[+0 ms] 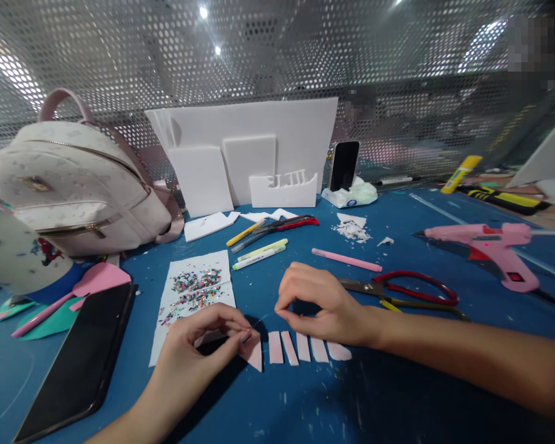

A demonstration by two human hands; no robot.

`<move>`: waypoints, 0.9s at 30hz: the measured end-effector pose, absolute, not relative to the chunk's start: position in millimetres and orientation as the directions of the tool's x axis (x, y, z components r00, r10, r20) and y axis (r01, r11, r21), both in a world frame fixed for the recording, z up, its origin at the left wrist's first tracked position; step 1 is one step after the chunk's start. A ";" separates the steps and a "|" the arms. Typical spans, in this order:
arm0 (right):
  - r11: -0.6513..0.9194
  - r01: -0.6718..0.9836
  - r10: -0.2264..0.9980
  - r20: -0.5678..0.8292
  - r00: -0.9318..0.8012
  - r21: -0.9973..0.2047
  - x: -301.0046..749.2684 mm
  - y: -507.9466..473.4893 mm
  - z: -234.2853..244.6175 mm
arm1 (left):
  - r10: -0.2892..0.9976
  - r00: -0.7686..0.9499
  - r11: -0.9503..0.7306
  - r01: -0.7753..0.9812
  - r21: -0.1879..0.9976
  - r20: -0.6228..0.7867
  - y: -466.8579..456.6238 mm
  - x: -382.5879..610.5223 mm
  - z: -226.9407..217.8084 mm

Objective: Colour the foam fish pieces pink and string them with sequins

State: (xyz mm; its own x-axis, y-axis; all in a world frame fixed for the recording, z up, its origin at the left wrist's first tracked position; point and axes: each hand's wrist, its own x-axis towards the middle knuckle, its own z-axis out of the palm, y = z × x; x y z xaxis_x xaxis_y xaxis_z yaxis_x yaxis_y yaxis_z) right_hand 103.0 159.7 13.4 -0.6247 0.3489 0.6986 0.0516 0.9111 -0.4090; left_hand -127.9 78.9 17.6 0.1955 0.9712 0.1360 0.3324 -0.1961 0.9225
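My left hand [208,345] has its thumb and index finger closed at a pink triangular foam piece [255,356]. A tiny dark reddish speck shows at those fingertips, too small to name. My right hand [321,305] is pinched just above a row of pale pink foam strips; whatever it may hold is too small to make out. A faint thin line seems to run between the two hands. Among the strips are a wide strip [275,348], a slim one [289,348] and a rounded piece [339,351]. Sequins [197,290] in many colours lie on a white paper [166,296] behind my left hand.
Scissors [398,287] lie behind my right forearm, with a pink marker [346,259] beyond. A pink glue gun [494,243] rests at right. A black phone [81,364] and a backpack [78,185] are at left. White foam boards [198,182] stand at the back near a utility knife [277,229].
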 end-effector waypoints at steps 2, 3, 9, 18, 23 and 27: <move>0.909 0.054 0.352 0.694 -0.628 -0.412 103.1 159.5 13.3 | 0.969 0.198 -0.207 0.334 0.919 0.147 79.3 -128.2 17.3; 0.910 0.056 0.352 0.692 -0.630 -0.411 103.2 159.4 13.3 | 0.970 0.190 -0.208 0.333 0.920 0.150 79.4 -128.4 16.9; 0.921 0.073 0.334 0.680 -0.653 -0.382 103.2 159.7 12.3 | 0.971 0.167 -0.217 0.339 0.915 0.168 78.9 -129.4 16.2; 0.957 0.092 0.253 0.629 -0.736 -0.277 103.9 159.8 10.0 | 0.942 0.215 -0.329 0.440 0.836 0.257 78.1 -127.5 18.9; 0.982 0.116 0.179 0.560 -0.809 -0.147 103.4 158.0 19.1 | 0.946 0.224 -0.309 0.396 0.865 0.235 76.1 -119.6 21.3; 0.977 0.108 0.189 0.514 -0.837 -0.185 101.6 155.1 24.8 | 0.962 0.221 -0.231 0.338 0.912 0.162 74.7 -114.7 19.2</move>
